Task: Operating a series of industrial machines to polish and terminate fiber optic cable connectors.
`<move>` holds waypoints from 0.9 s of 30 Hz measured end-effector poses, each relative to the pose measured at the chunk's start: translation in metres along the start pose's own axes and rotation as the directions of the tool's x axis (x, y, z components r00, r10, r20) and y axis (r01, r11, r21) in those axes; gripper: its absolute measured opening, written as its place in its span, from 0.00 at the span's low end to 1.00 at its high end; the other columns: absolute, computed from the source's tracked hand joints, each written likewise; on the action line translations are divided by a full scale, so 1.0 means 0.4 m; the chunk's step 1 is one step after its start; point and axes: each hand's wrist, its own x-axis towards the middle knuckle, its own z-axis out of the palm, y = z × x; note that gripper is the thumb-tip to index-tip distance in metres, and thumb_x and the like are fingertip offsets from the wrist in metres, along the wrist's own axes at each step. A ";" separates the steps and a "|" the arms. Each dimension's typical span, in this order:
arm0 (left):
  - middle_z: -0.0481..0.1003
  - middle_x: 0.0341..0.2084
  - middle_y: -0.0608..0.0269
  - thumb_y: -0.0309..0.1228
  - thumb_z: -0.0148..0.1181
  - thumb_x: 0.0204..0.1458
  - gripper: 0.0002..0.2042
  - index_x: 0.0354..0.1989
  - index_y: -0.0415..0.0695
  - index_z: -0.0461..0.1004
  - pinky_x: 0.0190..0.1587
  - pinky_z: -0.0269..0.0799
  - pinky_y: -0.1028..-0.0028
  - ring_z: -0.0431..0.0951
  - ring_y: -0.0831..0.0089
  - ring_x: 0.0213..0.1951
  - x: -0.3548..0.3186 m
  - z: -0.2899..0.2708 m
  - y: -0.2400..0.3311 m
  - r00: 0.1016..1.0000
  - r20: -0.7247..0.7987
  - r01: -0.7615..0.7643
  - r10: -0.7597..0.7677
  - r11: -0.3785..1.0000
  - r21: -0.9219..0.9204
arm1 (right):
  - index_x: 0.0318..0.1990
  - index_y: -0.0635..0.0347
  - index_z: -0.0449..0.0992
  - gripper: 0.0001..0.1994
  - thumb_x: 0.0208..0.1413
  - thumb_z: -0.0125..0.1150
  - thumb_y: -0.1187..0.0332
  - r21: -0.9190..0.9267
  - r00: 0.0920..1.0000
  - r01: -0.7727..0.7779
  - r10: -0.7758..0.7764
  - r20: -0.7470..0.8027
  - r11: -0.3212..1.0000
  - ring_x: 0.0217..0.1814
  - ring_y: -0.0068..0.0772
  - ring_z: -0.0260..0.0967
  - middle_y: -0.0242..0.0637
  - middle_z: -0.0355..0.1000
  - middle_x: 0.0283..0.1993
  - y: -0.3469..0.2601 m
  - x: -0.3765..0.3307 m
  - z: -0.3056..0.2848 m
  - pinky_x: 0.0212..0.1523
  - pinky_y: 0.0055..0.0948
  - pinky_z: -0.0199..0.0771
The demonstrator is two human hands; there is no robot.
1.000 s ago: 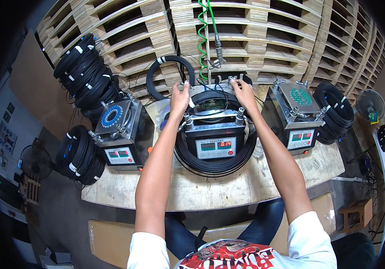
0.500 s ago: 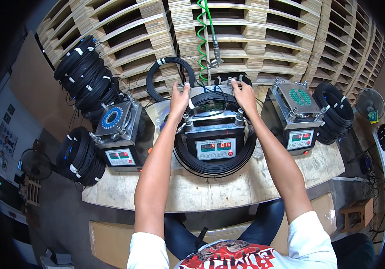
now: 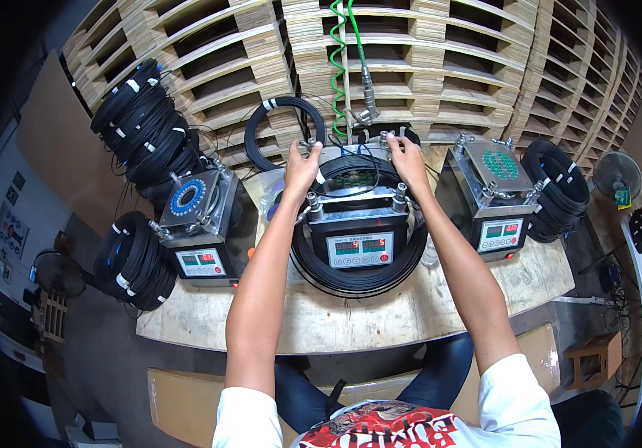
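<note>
Both arms reach over the middle machine [image 3: 319, 254], a dark box with a lit red-and-green display panel and metal posts at its corners. My left hand [image 3: 303, 168] is closed round the metal knob [image 3: 311, 142] at its far left corner. At the far right corner, my right hand [image 3: 409, 160] pinches the matching knob [image 3: 384, 137]. A large coil of black cable [image 3: 358, 285] hangs round the machine, its loops passing below the panel and over the top. Two front knobs [image 3: 399, 196] stand untouched between my forearms.
Similar machines flank this one: the left machine [image 3: 200, 224] bears a ring of blue pieces, the right machine [image 3: 496, 194] green ones. Stacked black coils [image 3: 145, 142] rise at the left; more coils [image 3: 556, 190] lean at the right. A green air hose [image 3: 358, 45] hangs before wooden pallets [image 3: 455, 67].
Both hands stay at the far knobs with barely any shift. The metal fitting on the green hose has swung slightly lower and right. Display readings have changed.
</note>
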 end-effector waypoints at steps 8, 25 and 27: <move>0.68 0.60 0.34 0.56 0.58 0.56 0.41 0.70 0.39 0.56 0.65 0.61 0.62 0.68 0.47 0.63 0.006 -0.005 -0.004 0.998 0.053 0.035 -0.031 0.997 -0.070 | 0.52 0.59 0.79 0.31 0.63 0.47 0.40 -0.100 1.000 0.003 -0.001 0.020 0.995 0.56 0.62 0.72 0.59 0.77 0.48 -0.006 0.001 0.000 0.57 0.48 0.70; 0.75 0.51 0.35 0.55 0.60 0.54 0.40 0.68 0.37 0.59 0.61 0.65 0.58 0.74 0.45 0.57 -0.014 -0.004 0.022 0.999 0.030 -0.024 0.024 1.000 -0.011 | 0.51 0.61 0.79 0.29 0.62 0.51 0.42 0.006 0.999 0.011 -0.011 0.041 1.000 0.57 0.59 0.73 0.57 0.77 0.48 0.010 0.007 -0.002 0.58 0.45 0.70; 0.74 0.52 0.35 0.55 0.60 0.55 0.40 0.67 0.36 0.59 0.61 0.65 0.58 0.73 0.45 0.58 -0.013 -0.012 0.013 0.999 -0.001 -0.033 0.033 0.999 0.005 | 0.51 0.60 0.79 0.29 0.62 0.51 0.41 -0.019 0.999 0.004 -0.003 0.051 1.000 0.57 0.59 0.73 0.58 0.77 0.48 -0.005 0.000 0.000 0.58 0.45 0.70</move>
